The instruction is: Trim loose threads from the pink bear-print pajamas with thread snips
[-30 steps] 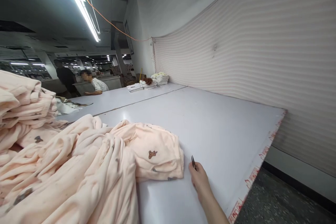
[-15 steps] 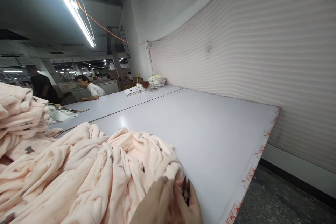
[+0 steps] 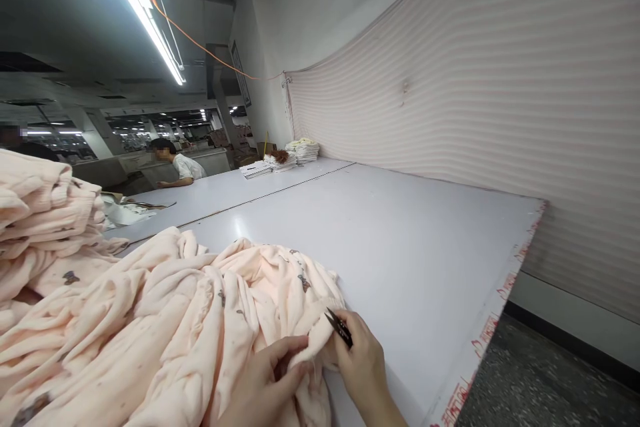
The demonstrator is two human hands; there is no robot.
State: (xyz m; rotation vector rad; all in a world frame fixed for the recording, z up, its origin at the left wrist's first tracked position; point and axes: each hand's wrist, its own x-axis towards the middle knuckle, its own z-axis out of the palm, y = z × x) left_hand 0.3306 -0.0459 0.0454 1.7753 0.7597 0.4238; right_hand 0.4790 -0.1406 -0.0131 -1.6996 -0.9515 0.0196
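Change: since a second ago I am seeing the left hand (image 3: 263, 387) coming into view and the right hand (image 3: 363, 363) moving from the bare desk (image 3: 400, 247) onto the cloth.
Left hand: it is pinching a fold of the peach fleece garment (image 3: 200, 320) between thumb and fingers, closed on the cloth.
Right hand: it is gripping small thread snips (image 3: 339, 327), blades pointing up-left and touching the fold's edge.
Garment: it is lying bunched on the desk's near-left part, just under both hands, beside a folded stack (image 3: 45, 213) of the same fleece.
Meaning: I am judging that trimming at this fold is starting now.
Background: a seated person (image 3: 175, 163) is leaning on a far desk.
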